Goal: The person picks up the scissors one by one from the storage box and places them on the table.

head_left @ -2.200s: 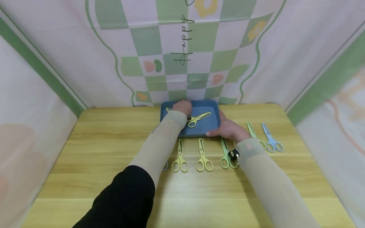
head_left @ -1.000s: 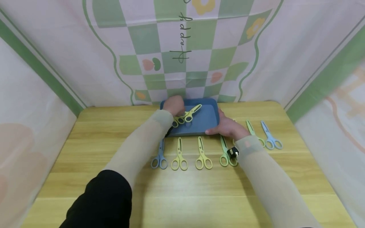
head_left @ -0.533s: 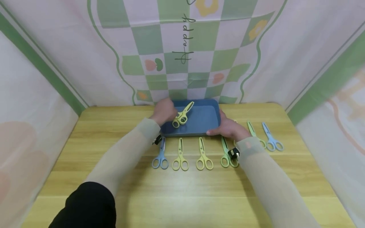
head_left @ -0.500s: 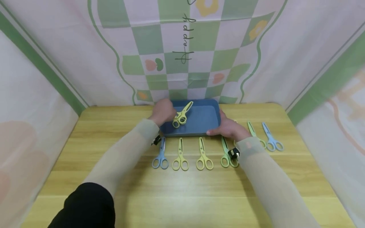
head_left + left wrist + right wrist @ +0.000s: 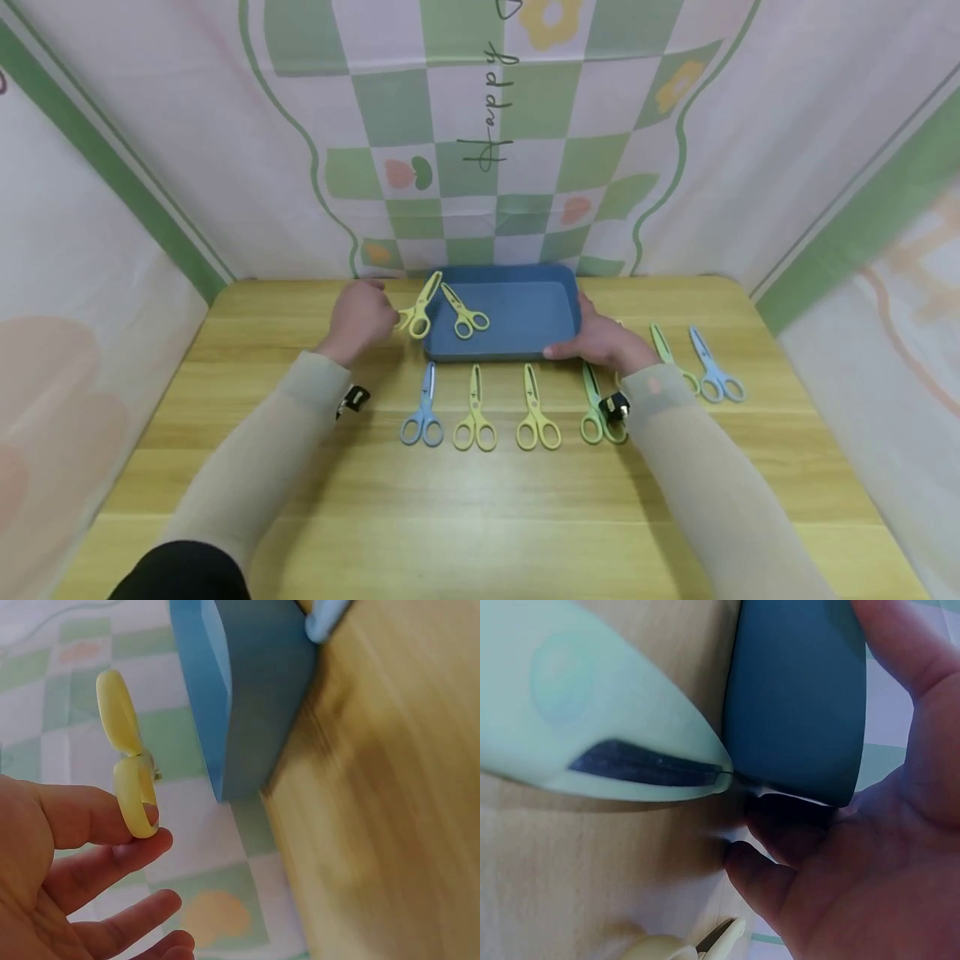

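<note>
My left hand (image 5: 360, 315) pinches yellow scissors (image 5: 422, 310) by a handle ring, held just left of the blue tray (image 5: 528, 312) and overlapping its left rim in the head view. In the left wrist view, thumb and index finger are at the lower ring of the scissors (image 5: 118, 712); the other fingers (image 5: 127, 926) are loose. Another pair of yellow scissors (image 5: 467, 315) lies inside the tray's left part. My right hand (image 5: 603, 340) grips the tray's right front corner, thumb at the front; in the right wrist view its fingertips curl by the tray wall (image 5: 795, 697).
Along the tray's front lie blue scissors (image 5: 426, 408), two yellow pairs, and green scissors (image 5: 590, 400) partly behind my right wrist camera. To the right are light green scissors (image 5: 660, 340) and light blue scissors (image 5: 708, 358). A patterned cloth (image 5: 465, 100) stands behind the tray.
My left hand has moved left out of the tray, carrying one pair of yellow scissors past the left rim. Another yellow pair shows in the tray. My right hand stays at the corner.
</note>
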Demonstrator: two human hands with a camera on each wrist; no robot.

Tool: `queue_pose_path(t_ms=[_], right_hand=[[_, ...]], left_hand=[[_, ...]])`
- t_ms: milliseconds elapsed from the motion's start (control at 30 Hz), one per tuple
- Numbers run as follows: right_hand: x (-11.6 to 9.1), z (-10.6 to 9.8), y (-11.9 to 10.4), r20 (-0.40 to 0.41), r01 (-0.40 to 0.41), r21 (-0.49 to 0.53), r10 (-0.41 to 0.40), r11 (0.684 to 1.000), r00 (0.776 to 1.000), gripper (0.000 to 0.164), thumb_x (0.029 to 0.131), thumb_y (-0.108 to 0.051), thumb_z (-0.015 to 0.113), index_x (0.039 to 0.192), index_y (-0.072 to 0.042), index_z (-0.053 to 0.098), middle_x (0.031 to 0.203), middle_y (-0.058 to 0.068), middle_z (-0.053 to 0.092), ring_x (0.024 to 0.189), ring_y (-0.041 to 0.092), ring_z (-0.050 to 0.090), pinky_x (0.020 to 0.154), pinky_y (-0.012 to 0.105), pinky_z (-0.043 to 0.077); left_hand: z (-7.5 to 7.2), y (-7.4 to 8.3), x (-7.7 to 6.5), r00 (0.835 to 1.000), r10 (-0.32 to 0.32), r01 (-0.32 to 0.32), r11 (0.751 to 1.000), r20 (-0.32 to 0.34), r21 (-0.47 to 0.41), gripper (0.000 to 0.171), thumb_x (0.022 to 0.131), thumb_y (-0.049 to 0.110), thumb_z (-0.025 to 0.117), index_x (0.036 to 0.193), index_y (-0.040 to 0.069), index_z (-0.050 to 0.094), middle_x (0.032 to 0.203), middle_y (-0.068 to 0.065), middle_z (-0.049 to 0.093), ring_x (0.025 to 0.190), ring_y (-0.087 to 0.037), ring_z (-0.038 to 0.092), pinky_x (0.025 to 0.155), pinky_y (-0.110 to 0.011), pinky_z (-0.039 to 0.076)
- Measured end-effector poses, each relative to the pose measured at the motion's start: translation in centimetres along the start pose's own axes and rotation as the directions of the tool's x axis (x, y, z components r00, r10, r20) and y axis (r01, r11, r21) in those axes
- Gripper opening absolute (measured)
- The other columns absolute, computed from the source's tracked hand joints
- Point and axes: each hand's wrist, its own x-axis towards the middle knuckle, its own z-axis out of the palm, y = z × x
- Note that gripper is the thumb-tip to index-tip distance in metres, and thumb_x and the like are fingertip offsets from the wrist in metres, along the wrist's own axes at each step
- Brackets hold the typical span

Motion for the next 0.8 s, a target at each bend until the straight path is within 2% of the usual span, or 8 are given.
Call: queue_pose_path(t_ms=[100, 233, 300, 533, 600, 667, 733, 800], right_hand=[[0.1, 0.0, 0.2, 0.0, 0.0, 0.011, 0.0, 1.0, 1.0, 0.133, 0.079, -0.041, 0.085, 0.157, -0.014, -0.019, 0.162, 0.027, 0.001, 0.142, 0.049, 0.017, 0.114, 0.058, 0.019], [0.1, 0.0, 0.5, -0.001, -0.004, 0.018, 0.004, 1.0, 1.0, 0.132, 0.079, -0.039, 0.085, 0.157, -0.014, -0.019, 0.162, 0.027, 0.001, 0.143, 0.049, 0.016, 0.114, 0.058, 0.018], [0.1, -0.1, 0.6, -0.004, -0.003, 0.018, 0.004, 1.0, 1.0, 0.132, 0.079, -0.039, 0.085, 0.157, -0.014, -0.019, 0.162, 0.028, 0.002, 0.142, 0.049, 0.017, 0.114, 0.059, 0.018], [0.0, 0.0, 0.4, -0.005, 0.01, 0.002, -0.01, 1.0, 1.0, 0.131, 0.081, -0.038, 0.084, 0.157, -0.014, -0.019, 0.161, 0.029, 0.003, 0.141, 0.05, 0.019, 0.113, 0.059, 0.019], [0.1, 0.0, 0.3, -0.006, 0.009, -0.006, -0.009, 1.0, 1.0, 0.131, 0.081, -0.039, 0.084, 0.157, -0.014, -0.019, 0.162, 0.029, 0.003, 0.141, 0.05, 0.019, 0.113, 0.058, 0.02], [0.1, 0.0, 0.3, -0.006, 0.01, -0.01, -0.01, 1.0, 1.0, 0.131, 0.08, -0.04, 0.084, 0.157, -0.014, -0.019, 0.161, 0.029, 0.004, 0.141, 0.05, 0.019, 0.113, 0.059, 0.02], [0.2, 0.0, 0.2, -0.007, 0.01, -0.014, -0.01, 1.0, 1.0, 0.132, 0.08, -0.041, 0.084, 0.157, -0.015, -0.019, 0.162, 0.028, 0.004, 0.142, 0.05, 0.019, 0.113, 0.059, 0.02], [0.2, -0.1, 0.2, -0.005, 0.008, -0.017, -0.008, 1.0, 1.0, 0.132, 0.08, -0.042, 0.084, 0.157, -0.014, -0.02, 0.162, 0.029, 0.004, 0.142, 0.05, 0.019, 0.113, 0.058, 0.019]], left_hand=[[-0.2, -1.3, -0.5, 1.0, -0.03, 0.03, 0.999, -0.002, -0.012, 0.026, 0.078, 0.007, 0.06, 0.053, 0.007, 0.059, 0.119, -0.017, 0.069, 0.123, -0.034, 0.055, 0.106, -0.045, 0.038], [-0.1, -2.5, -1.1, 0.995, -0.097, 0.096, 0.991, -0.002, -0.088, 0.012, 0.078, 0.006, 0.061, 0.071, 0.001, 0.069, 0.128, -0.019, 0.063, 0.122, -0.037, 0.053, 0.106, -0.049, 0.038], [0.1, -3.0, -1.3, 0.992, -0.13, 0.129, 0.985, 0.003, -0.117, 0.01, 0.078, 0.005, 0.061, 0.073, 0.001, 0.068, 0.13, -0.019, 0.062, 0.122, -0.038, 0.053, 0.106, -0.05, 0.038], [0.8, -4.6, -2.2, 0.984, -0.175, 0.177, 0.979, 0.024, -0.099, 0.027, 0.078, 0.007, 0.061, 0.053, 0.008, 0.051, 0.127, -0.022, 0.063, 0.117, -0.038, 0.058, 0.103, -0.052, 0.042], [0.9, -4.7, -2.6, 0.981, -0.192, 0.194, 0.976, 0.033, -0.101, 0.027, 0.078, 0.007, 0.062, 0.054, 0.009, 0.05, 0.116, -0.023, 0.067, 0.101, -0.035, 0.063, 0.095, -0.051, 0.047], [1.3, -4.9, -2.8, 0.974, -0.222, 0.226, 0.967, 0.041, -0.121, 0.026, 0.077, 0.007, 0.064, 0.056, 0.01, 0.049, 0.095, -0.02, 0.069, 0.079, -0.029, 0.062, 0.079, -0.046, 0.052], [1.6, -5.0, -2.9, 0.97, -0.24, 0.244, 0.963, 0.049, -0.116, 0.024, 0.077, 0.008, 0.065, 0.059, 0.01, 0.05, 0.074, -0.013, 0.063, 0.063, -0.024, 0.053, 0.064, -0.041, 0.05], [2.0, -5.1, -3.0, 0.964, -0.259, 0.263, 0.959, 0.054, -0.108, 0.025, 0.079, 0.011, 0.069, 0.061, 0.01, 0.052, 0.063, -0.005, 0.055, 0.058, -0.02, 0.047, 0.057, -0.037, 0.045]])
